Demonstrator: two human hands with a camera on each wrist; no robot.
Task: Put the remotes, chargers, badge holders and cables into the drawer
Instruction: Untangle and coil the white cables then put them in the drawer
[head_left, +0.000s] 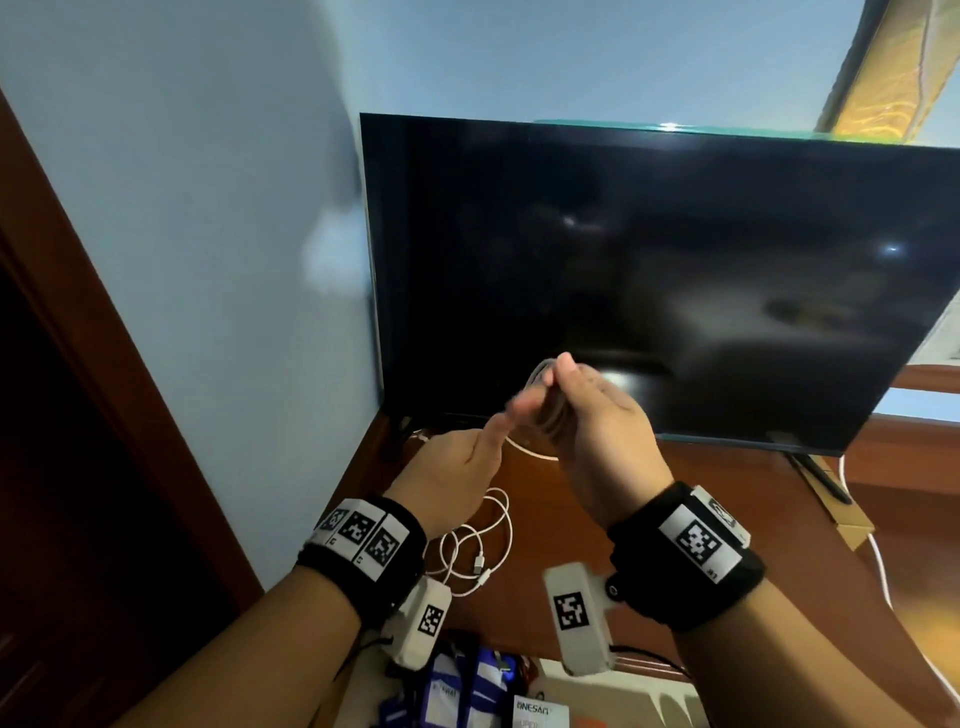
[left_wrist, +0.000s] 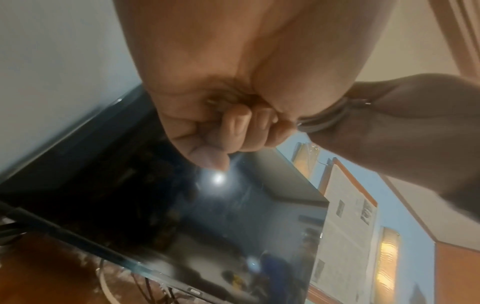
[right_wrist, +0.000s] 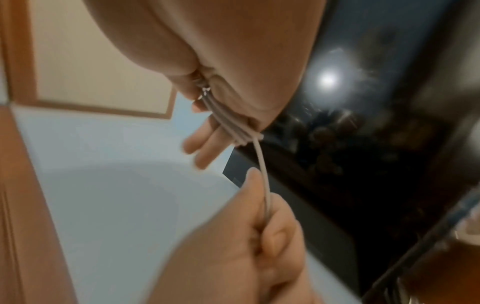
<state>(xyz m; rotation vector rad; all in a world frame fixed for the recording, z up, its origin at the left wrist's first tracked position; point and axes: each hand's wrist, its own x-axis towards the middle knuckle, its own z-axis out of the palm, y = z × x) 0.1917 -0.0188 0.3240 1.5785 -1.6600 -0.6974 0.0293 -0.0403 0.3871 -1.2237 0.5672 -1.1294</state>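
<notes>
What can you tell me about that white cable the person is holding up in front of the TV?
The white cable is thin, smooth and round, plastic-looking. Several turns are wound into a coil around the right hand, raised in front of the dark TV screen. One strand runs from the coil into the left hand, which grips it. Its ends are not visible here.

Dim indoor light; a bright lamp glares off the dark TV screen (head_left: 649, 280) – wide-angle bending at the edges, both wrist views soft with motion blur.
</notes>
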